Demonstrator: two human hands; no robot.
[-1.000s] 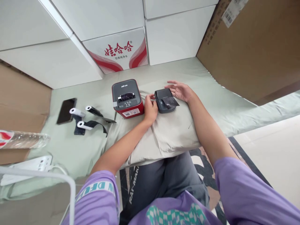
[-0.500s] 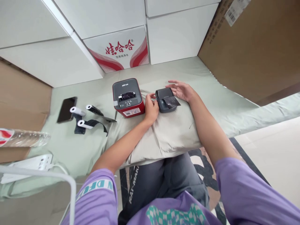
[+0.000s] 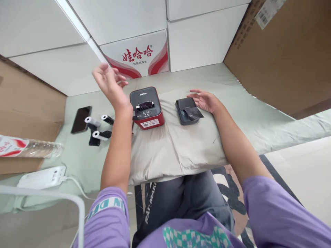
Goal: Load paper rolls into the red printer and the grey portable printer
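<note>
My left hand point(image 3: 111, 84) is raised in the air, up and to the left of a red and black label printer point(image 3: 148, 119), its fingers apart and nothing in them. Dark wrapped material with a pale end lies on the printer's top. My right hand point(image 3: 205, 100) rests on the cloth just behind and right of a small dark portable printer point(image 3: 182, 117), fingers spread, holding nothing. A piece of black film point(image 3: 193, 113) sticks out over that small printer's top. To the left, several paper rolls point(image 3: 100, 135) with black strips stand or lie near my left forearm.
A black phone point(image 3: 81, 120) lies left of the rolls. Farther left are a plastic-wrapped bottle pack point(image 3: 38, 147) and a white power strip point(image 3: 45, 178) with a cable. White boxes point(image 3: 207, 38) line the back; a large cardboard box point(image 3: 279, 62) stands at right.
My left hand has let go of the small printer's left side and swung up and left past the red printer. My right hand has stayed beside the small printer.
</note>
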